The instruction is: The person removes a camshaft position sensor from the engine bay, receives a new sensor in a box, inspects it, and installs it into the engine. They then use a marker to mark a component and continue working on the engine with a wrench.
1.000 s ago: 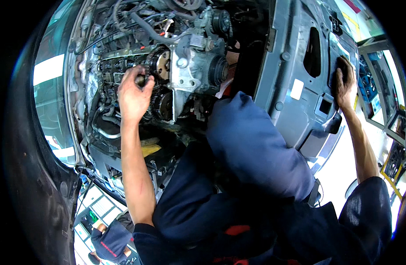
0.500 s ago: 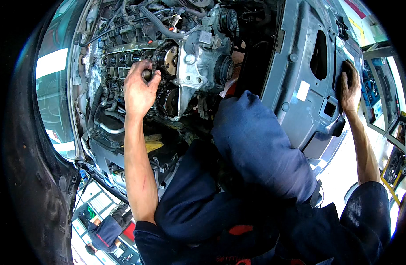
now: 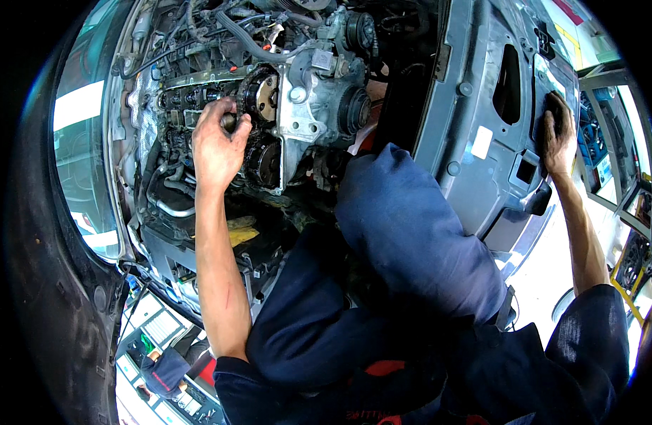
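My left hand (image 3: 218, 150) reaches into an opened car engine (image 3: 319, 99). Its thumb and fingers curl around a small round, dark metal part (image 3: 229, 122), mostly hidden by the hand. Just right of the thumb sit the upper camshaft sprocket (image 3: 266, 98) with its chain and the lower sprocket (image 3: 268, 164). Exposed camshafts (image 3: 191, 96) run left from there. My right hand (image 3: 561, 138) lies with stretched fingers on the far right edge of the grey front panel (image 3: 475, 106), holding nothing.
My bent knee (image 3: 404, 191) rests between engine and front panel. Hoses (image 3: 248, 39) cross the engine's top. A yellow piece (image 3: 242, 235) lies below my left wrist. The windshield (image 3: 85, 142) and dark raised hood (image 3: 49, 297) are left. Another person (image 3: 163, 372) works at a bench, lower left.
The whole view has shifted slightly, so the engine sits a little further left. Both my hands keep their places. The other person at the bench has moved a little.
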A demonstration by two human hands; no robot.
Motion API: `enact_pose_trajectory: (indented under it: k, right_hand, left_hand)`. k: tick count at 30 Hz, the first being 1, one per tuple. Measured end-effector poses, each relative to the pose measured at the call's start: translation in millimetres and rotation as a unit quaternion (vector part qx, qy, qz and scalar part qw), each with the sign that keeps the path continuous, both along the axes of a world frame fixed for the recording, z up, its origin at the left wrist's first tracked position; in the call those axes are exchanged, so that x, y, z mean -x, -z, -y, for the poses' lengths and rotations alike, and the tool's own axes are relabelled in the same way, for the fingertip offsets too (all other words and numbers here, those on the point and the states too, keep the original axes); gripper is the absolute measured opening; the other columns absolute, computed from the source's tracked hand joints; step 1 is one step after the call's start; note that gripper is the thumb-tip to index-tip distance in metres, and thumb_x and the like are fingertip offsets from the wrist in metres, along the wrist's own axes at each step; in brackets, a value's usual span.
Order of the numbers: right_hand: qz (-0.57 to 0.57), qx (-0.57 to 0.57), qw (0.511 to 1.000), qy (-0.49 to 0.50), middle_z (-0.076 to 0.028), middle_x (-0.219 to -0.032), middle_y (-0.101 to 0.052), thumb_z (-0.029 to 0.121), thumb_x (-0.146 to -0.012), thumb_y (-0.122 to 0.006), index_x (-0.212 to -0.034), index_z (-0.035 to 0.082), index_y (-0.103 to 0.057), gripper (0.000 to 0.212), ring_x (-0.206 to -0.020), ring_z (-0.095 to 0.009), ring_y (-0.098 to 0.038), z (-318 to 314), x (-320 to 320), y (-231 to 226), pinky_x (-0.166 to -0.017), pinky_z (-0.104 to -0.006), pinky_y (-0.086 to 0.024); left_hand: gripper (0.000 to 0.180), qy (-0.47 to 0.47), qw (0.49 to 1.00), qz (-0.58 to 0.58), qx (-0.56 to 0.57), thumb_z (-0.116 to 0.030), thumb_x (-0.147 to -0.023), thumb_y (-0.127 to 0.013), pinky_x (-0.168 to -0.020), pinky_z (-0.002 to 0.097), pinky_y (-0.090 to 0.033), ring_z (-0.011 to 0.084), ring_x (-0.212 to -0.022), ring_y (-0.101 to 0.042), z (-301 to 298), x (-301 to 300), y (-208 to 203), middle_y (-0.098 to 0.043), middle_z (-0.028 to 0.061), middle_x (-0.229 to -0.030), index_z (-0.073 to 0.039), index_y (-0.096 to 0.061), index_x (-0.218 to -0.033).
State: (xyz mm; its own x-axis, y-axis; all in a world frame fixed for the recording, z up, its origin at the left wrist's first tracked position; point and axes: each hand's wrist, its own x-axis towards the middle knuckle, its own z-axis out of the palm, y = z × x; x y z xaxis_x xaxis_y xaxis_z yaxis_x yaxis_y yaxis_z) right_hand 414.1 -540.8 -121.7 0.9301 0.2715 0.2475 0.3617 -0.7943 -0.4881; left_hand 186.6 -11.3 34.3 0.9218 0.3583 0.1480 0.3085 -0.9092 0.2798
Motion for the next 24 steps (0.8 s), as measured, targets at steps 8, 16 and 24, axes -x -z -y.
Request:
enact_pose_trajectory:
  k: [8,16,24]
  right_hand:
    - [-0.009,-0.009,1.0,0.0,-0.014,-0.146,-0.054,0.035,-0.104,-0.049,-0.144,0.013,-0.054,0.046,-0.137,-0.034,-0.049,-2.5,0.7,-1.1,-0.118,-0.0449,-0.035]
    - [-0.012,-0.001,1.0,0.015,-0.014,-0.147,-0.053,0.034,-0.105,-0.049,-0.144,0.014,-0.054,0.044,-0.138,-0.033,-0.049,-0.8,1.0,0.5,-0.119,-0.0453,-0.034]
    - [-0.005,-0.007,1.0,0.004,-0.013,-0.147,-0.053,0.034,-0.105,-0.05,-0.144,0.014,-0.054,0.044,-0.138,-0.032,-0.048,0.7,-0.2,1.1,-0.119,-0.0445,-0.033]
  left_hand:
    - [0.033,-0.003,1.0,-0.005,0.003,-0.016,-0.088,-0.075,-0.093,0.0362,-0.052,0.029,-0.102,-0.068,1.8,0.3,-2.5,-0.068,0.0161,-0.114,0.004,-0.066,-0.114]
    - [0.032,0.005,1.0,0.001,-0.004,-0.015,-0.088,-0.074,-0.092,0.036,-0.052,0.0287,-0.101,-0.068,-1.8,0.4,1.1,-0.068,0.0157,-0.114,0.003,-0.067,-0.114]
    - [0.033,-0.002,1.0,-0.002,0.01,-0.015,-0.088,-0.074,-0.093,0.036,-0.052,0.0286,-0.102,-0.068,1.2,-0.3,-0.9,-0.068,0.0161,-0.115,0.004,-0.066,-0.114]
